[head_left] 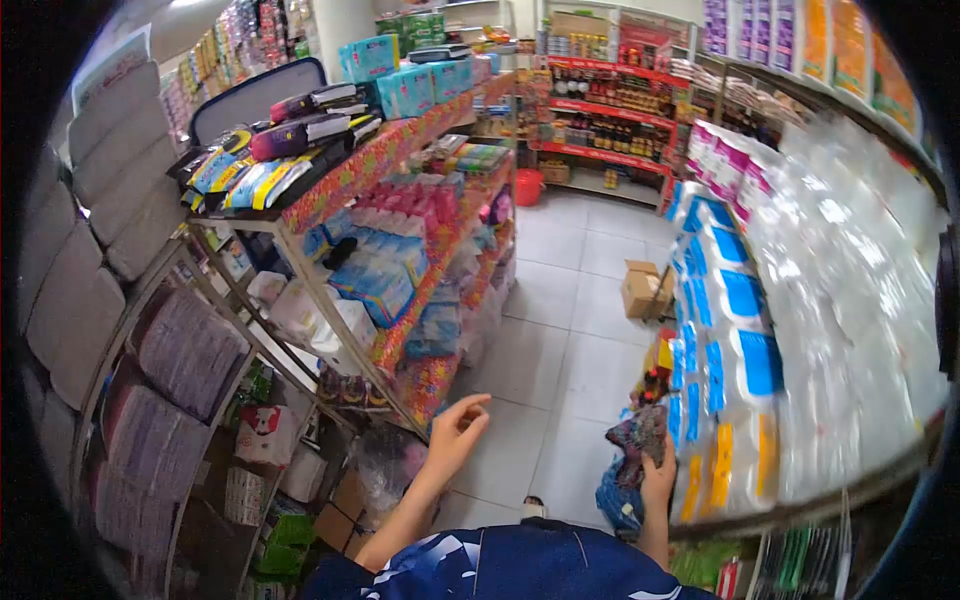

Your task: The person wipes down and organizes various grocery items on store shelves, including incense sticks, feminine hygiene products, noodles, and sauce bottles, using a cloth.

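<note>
My left hand (458,430) is raised over the aisle beside the end of the left shelf. Its fingers are loosely bent and apart, with nothing in them. Low on the right, my right hand (657,474) is closed on a crumpled, dark patterned cloth (640,436). The cloth hangs beside stacked white packs with blue and orange bands (737,300). Just below the cloth is a blue bundle (620,497), whose kind I cannot make out.
The left shelf (400,350) holds packaged goods on several levels. Large clear-wrapped packs (850,300) line the right side. A cardboard box (643,290) stands on the tiled floor (545,340). Farther back are a red bucket (528,187) and red-edged shelves (612,105) with bottles.
</note>
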`<state>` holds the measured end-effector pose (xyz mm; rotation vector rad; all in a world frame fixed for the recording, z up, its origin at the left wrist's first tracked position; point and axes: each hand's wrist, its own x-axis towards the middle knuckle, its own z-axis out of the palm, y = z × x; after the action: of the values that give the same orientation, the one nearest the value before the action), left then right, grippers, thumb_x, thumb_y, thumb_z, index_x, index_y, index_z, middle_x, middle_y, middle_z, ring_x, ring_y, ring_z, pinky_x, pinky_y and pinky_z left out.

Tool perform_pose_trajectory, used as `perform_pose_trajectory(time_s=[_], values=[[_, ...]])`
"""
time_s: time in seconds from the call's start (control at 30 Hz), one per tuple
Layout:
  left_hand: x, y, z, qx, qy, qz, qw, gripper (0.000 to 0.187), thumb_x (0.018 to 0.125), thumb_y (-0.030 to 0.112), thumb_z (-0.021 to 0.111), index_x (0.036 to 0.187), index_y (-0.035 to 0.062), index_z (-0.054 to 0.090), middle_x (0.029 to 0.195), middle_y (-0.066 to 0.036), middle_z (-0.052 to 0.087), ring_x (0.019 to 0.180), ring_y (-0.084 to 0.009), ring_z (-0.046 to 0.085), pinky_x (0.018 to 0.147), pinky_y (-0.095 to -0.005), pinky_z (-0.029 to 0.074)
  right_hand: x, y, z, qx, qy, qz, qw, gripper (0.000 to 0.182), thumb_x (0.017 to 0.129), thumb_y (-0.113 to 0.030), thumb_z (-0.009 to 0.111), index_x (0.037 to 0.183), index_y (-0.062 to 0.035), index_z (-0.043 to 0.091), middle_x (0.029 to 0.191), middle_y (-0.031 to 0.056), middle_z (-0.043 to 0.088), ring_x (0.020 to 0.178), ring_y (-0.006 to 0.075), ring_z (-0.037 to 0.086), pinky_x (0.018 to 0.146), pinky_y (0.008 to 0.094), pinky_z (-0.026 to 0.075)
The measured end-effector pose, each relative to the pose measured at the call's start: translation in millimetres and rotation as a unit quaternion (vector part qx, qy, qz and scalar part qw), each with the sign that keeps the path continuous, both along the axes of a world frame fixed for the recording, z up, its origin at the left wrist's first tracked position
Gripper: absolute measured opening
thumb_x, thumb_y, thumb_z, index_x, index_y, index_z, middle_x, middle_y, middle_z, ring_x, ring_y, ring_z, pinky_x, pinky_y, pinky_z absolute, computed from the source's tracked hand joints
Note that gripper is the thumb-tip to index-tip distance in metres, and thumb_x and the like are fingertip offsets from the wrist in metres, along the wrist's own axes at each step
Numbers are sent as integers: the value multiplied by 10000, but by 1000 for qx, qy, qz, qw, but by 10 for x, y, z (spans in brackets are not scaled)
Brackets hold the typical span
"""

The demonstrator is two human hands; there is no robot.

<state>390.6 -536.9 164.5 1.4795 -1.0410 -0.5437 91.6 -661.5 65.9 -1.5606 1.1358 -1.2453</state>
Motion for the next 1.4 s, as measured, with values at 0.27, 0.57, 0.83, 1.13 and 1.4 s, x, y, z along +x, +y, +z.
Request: perform_pose_trajectory(time_s=[0.27, 0.57, 0.83, 1.13, 1.4], values=[[849, -162, 482, -135, -143, 307, 931, 193, 763, 27, 553, 953, 10, 585, 823, -48, 587, 733, -117, 539, 645, -241, 416, 1765, -1549, 875, -201, -31, 143, 969, 440, 710, 80, 435, 1122, -40, 534, 1196, 155, 370, 1133, 282, 374, 974, 326, 268], [1450, 137, 799, -235, -265, 559, 750, 231, 741, -21, 504, 963, 5, 560, 925, -93, 550, 825, -174, 508, 741, -270, 398, 3804, -1188, 1988, -466, -277, 282, 791, 143, 756, -21, 517, 787, -85, 642, 1169, 176, 359, 1043, 308, 438, 875, 370, 375], [1916, -199, 1190, -189, -413, 613, 647, 343, 703, 33, 613, 1030, 27, 510, 1031, -124, 490, 986, -265, 456, 866, -365, 335, 4773, -775, 2533, -567, -301, 357, 678, 170, 562, -121, 693, 724, -167, 672, 1085, 107, 472, 964, 282, 448, 793, 374, 381], [2435, -663, 1219, -197, -446, 619, 616, 708, 689, 36, 664, 1265, 62, 252, 1236, -165, 287, 1156, -296, 316, 949, -414, 286, 5475, -578, 2470, -518, -358, 335, 701, 287, 565, -229, 708, 748, -88, 536, 1101, 157, 434, 968, 320, 426, 783, 421, 364], [2464, -725, 1125, -234, -250, 662, 667, 674, 762, 12, 602, 1309, 32, 209, 1078, -119, 430, 970, -176, 436, 831, -295, 368, 5746, -1262, 2504, -407, -378, 235, 798, 240, 583, -106, 667, 687, -30, 465, 1059, 161, 450, 962, 302, 442, 804, 381, 363]])
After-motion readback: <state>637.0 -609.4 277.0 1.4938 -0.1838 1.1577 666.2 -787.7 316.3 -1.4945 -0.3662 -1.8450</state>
